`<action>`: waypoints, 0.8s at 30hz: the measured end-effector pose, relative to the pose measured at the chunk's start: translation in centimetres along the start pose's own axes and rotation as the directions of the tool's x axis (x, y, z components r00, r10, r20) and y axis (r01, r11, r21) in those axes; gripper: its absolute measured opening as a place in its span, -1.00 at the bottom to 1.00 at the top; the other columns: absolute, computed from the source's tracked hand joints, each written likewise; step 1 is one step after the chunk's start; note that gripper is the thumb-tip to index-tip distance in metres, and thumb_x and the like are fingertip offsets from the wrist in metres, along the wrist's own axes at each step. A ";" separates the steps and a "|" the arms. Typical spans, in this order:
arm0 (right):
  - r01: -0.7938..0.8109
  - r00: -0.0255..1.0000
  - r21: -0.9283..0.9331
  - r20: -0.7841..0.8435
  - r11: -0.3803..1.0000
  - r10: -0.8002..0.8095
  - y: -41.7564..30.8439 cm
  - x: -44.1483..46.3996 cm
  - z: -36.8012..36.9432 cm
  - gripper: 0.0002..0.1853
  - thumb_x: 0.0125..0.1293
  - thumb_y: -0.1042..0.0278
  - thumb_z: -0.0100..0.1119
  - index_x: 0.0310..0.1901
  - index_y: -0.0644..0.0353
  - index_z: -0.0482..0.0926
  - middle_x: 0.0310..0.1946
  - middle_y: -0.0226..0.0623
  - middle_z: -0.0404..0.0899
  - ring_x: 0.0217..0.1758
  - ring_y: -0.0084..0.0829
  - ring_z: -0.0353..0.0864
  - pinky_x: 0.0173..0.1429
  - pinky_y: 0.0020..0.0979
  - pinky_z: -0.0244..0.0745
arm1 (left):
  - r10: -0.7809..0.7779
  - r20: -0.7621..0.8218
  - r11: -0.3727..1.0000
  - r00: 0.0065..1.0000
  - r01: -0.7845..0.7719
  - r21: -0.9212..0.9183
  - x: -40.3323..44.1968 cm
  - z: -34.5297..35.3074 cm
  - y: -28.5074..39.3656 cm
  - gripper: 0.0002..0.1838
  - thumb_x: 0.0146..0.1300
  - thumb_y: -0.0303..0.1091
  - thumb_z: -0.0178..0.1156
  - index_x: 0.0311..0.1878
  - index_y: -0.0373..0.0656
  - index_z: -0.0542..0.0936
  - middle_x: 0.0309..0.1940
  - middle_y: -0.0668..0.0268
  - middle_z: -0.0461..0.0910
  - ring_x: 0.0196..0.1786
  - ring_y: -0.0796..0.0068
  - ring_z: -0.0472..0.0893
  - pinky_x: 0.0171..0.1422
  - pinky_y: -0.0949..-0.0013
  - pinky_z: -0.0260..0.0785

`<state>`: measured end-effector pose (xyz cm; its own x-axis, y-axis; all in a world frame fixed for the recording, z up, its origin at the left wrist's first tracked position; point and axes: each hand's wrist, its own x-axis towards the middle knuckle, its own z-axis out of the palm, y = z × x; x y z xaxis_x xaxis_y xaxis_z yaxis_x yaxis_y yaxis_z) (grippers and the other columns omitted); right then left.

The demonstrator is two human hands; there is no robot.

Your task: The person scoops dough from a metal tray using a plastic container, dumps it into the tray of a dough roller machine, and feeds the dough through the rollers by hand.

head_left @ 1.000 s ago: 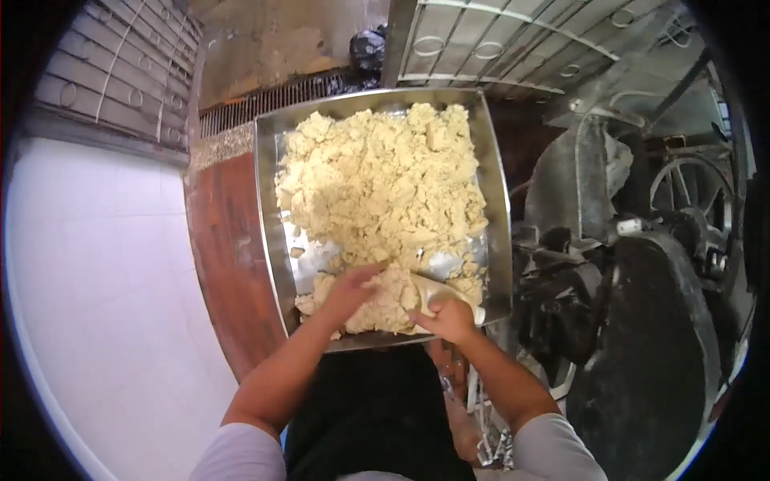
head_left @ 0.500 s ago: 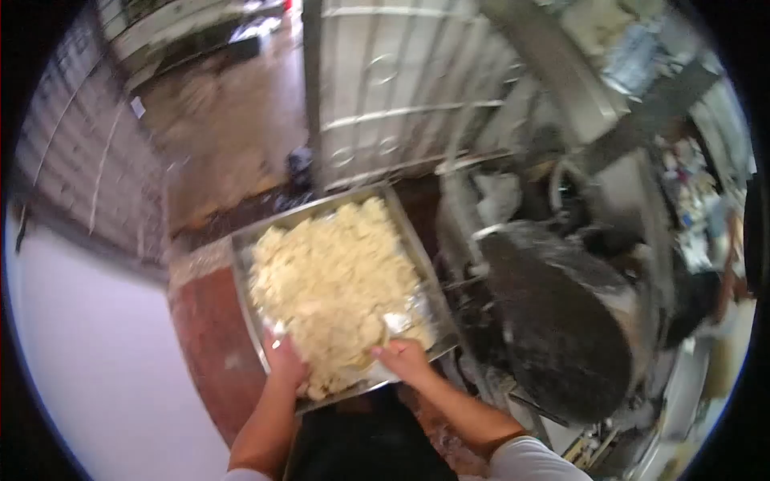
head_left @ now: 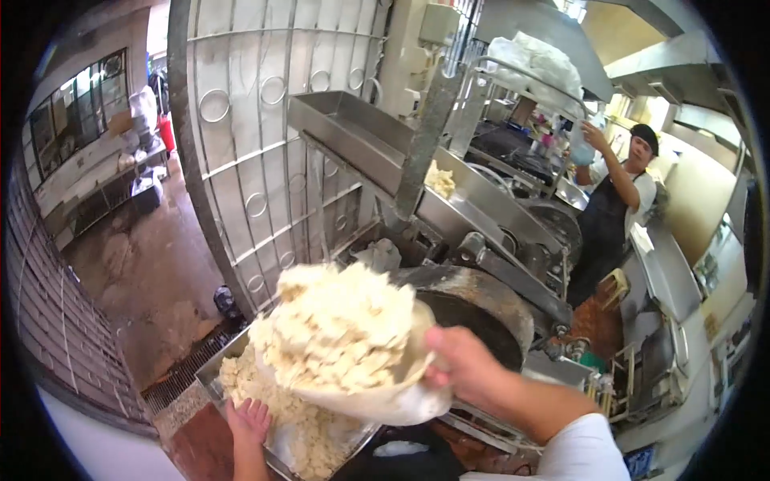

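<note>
My right hand (head_left: 465, 365) grips the rim of a whitish scoop-like container (head_left: 393, 401), raised above the tray. Pale crumbly dough (head_left: 341, 325) is heaped high in the container. My left hand (head_left: 250, 421) is at the tray's left side, palm up with its fingers apart, holding nothing. More crumbly dough (head_left: 317, 445) lies in the metal tray (head_left: 365, 439) beneath, partly hidden by the container.
A machine with a metal trough (head_left: 489, 208) and a dark round guard (head_left: 473, 309) stands ahead to the right. Farther right, a person (head_left: 613, 200) in a dark apron lifts a bag. A barred metal gate (head_left: 273, 120) stands ahead; a floor drain grate (head_left: 180, 373) lies left.
The container has risen out of the tray in my right hand, heaped with dough. My left hand has come away from the dough. The view has tilted up and right, showing the machine and a person.
</note>
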<state>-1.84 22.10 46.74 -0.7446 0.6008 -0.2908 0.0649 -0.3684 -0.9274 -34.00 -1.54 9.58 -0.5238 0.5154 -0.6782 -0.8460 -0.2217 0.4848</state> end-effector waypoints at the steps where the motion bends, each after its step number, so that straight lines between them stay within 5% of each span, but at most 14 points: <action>1: 0.020 0.998 0.045 -0.057 0.999 -0.017 -1.8 -1.2 -0.1 -0.55 0.41 -0.08 0.04 -0.25 0.23 0.54 -0.62 -0.48 0.43 -0.68 -0.69 0.27 -0.55 -0.61 0.20 | 0.010 0.017 0.999 1.000 -0.010 0.036 0.0 1.1 0.2 -0.03 0.19 0.40 -0.05 0.46 -0.15 0.10 0.35 0.07 0.26 0.20 0.10 0.43 0.10 0.04 0.36; 6: 0.207 0.974 0.190 -0.135 0.960 -0.183 -7.1 -4.6 -3.7 -0.52 0.36 -0.28 -0.04 -0.18 0.04 0.50 -0.71 -0.59 0.37 -0.77 -0.72 0.24 -0.63 -0.64 0.15 | -0.012 0.095 0.996 0.995 0.003 0.089 1.9 4.4 -0.4 -0.15 0.20 0.35 0.00 0.36 -0.11 0.23 0.19 0.12 0.41 0.08 0.15 0.50 0.01 0.07 0.40; 8: 0.292 0.934 0.204 -0.269 0.935 -0.233 -9.3 -5.7 -4.1 -0.46 0.35 -0.32 -0.08 -0.36 0.05 0.51 -0.77 -0.60 0.34 -0.81 -0.70 0.24 -0.67 -0.62 0.17 | -0.040 0.101 0.992 0.994 0.027 0.124 2.6 5.2 -0.9 -0.21 0.21 0.32 0.02 0.31 -0.09 0.29 0.09 0.14 0.48 -0.01 0.17 0.54 -0.07 0.11 0.44; 10: 0.387 0.909 0.109 -0.212 0.916 -0.359 -10.9 -6.3 -6.8 -0.40 0.35 -0.36 -0.12 -0.53 0.04 0.49 -0.84 -0.61 0.27 -0.83 -0.65 0.23 -0.69 -0.57 0.19 | -0.048 0.074 0.985 0.996 0.035 0.167 3.5 4.5 -2.2 -0.27 0.24 0.29 0.02 0.24 -0.13 0.32 -0.01 0.17 0.51 -0.10 0.18 0.56 -0.15 0.11 0.44; 15: 0.368 0.775 -0.153 -0.494 0.917 -0.394 -16.7 -7.3 -12.6 -0.41 0.28 -0.37 0.00 -0.60 0.02 0.43 -0.84 -0.59 0.25 -0.81 -0.61 0.18 -0.65 -0.52 0.17 | 0.022 0.113 0.908 0.993 -0.067 0.413 0.8 11.5 -3.6 -0.48 0.34 0.15 0.00 0.08 -0.12 0.46 -0.15 0.25 0.57 -0.19 0.27 0.61 -0.26 0.26 0.46; 17: 0.338 0.679 -0.318 -0.570 0.886 -0.463 -18.2 -6.1 -15.0 -0.45 0.26 -0.31 0.10 -0.58 0.04 0.45 -0.79 -0.58 0.28 -0.79 -0.63 0.18 -0.65 -0.51 0.12 | 0.107 0.340 0.851 0.934 -0.263 0.455 0.0 17.5 -3.3 -0.45 0.38 0.14 -0.05 0.17 -0.13 0.44 -0.03 0.23 0.58 -0.09 0.31 0.61 -0.14 0.26 0.47; 19: 0.268 0.532 -0.535 -0.611 0.801 -0.587 -19.4 -3.7 -17.4 -0.48 0.26 -0.26 0.17 -0.56 0.07 0.47 -0.75 -0.57 0.30 -0.76 -0.65 0.20 -0.65 -0.51 0.10 | 0.167 0.658 0.750 0.734 -0.528 0.399 -4.4 26.7 -2.2 -0.33 0.33 0.16 0.02 0.33 -0.13 0.34 0.16 0.18 0.51 0.15 0.32 0.52 0.15 0.30 0.36; 21: 0.126 0.529 -0.749 -0.504 0.651 -0.682 -20.1 -0.2 -20.3 -0.45 0.23 -0.25 0.20 -0.56 0.15 0.53 -0.71 -0.50 0.37 -0.70 -0.61 0.30 -0.59 -0.48 0.20 | 0.081 0.945 0.602 0.317 -0.771 0.207 -9.6 36.8 -1.4 -0.24 0.38 0.15 -0.05 0.44 -0.22 0.17 0.39 0.11 0.27 0.42 0.26 0.27 0.47 0.21 0.02; 22: -0.104 0.506 -0.887 -0.436 0.450 -0.744 -20.3 2.7 -21.7 -0.37 0.19 -0.33 0.16 -0.53 0.23 0.60 -0.66 -0.32 0.51 -0.65 -0.42 0.46 -0.50 -0.33 0.36 | 0.089 0.993 0.455 0.073 -0.890 0.024 -11.5 41.8 -2.0 -0.23 0.41 0.12 -0.10 0.45 -0.30 0.11 0.44 0.05 0.15 0.49 0.18 0.15 0.52 0.20 -0.09; 24: -0.265 0.505 -0.946 0.030 -0.189 -0.862 -19.9 8.2 -23.5 -0.30 0.13 -0.43 0.11 -0.48 0.25 0.65 -0.51 -0.05 0.61 -0.47 -0.08 0.61 -0.32 -0.09 0.47 | 0.131 0.982 0.161 -0.133 -0.975 -0.154 -15.7 50.9 -4.0 -0.23 0.42 0.08 -0.12 0.45 -0.37 0.08 0.45 -0.06 0.10 0.52 0.10 0.07 0.55 0.20 -0.16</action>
<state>6.37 51.02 57.27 -0.4523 0.6000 0.6599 0.8135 0.5808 0.0295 -17.36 33.34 46.41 0.0563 0.7155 0.6964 0.3590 -0.6653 0.6546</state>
